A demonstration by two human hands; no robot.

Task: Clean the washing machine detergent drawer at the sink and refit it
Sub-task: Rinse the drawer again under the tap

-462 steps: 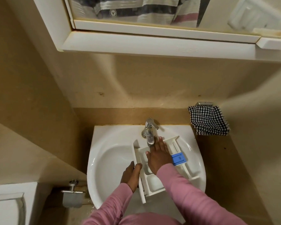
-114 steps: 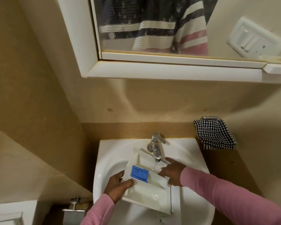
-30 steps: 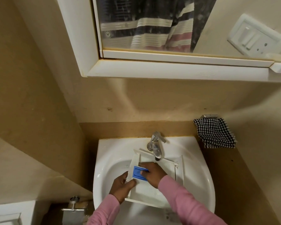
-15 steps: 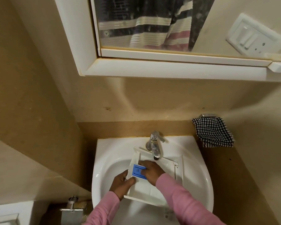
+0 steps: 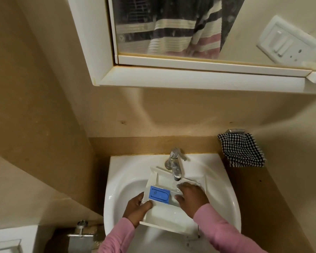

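A white detergent drawer (image 5: 167, 215) with a blue insert (image 5: 159, 195) lies across the white sink basin (image 5: 128, 179), under the chrome tap (image 5: 175, 166). Water runs from the spout onto the drawer. My left hand (image 5: 137, 209) grips the drawer's left wall, thumb on top near the blue insert. My right hand (image 5: 192, 199) lies inside the drawer's right compartment, just right of the insert, with its fingers spread on the plastic below the spout. Both sleeves are pink.
A black-and-white checked cloth (image 5: 242, 152) hangs on a hook at the right of the sink. A white mirror cabinet (image 5: 190, 77) juts out above. A metal fitting (image 5: 80, 234) sits low on the left wall.
My right hand has slid off the blue insert to the right, uncovering it, and now lies in the compartment under the running water. My left hand keeps its hold.
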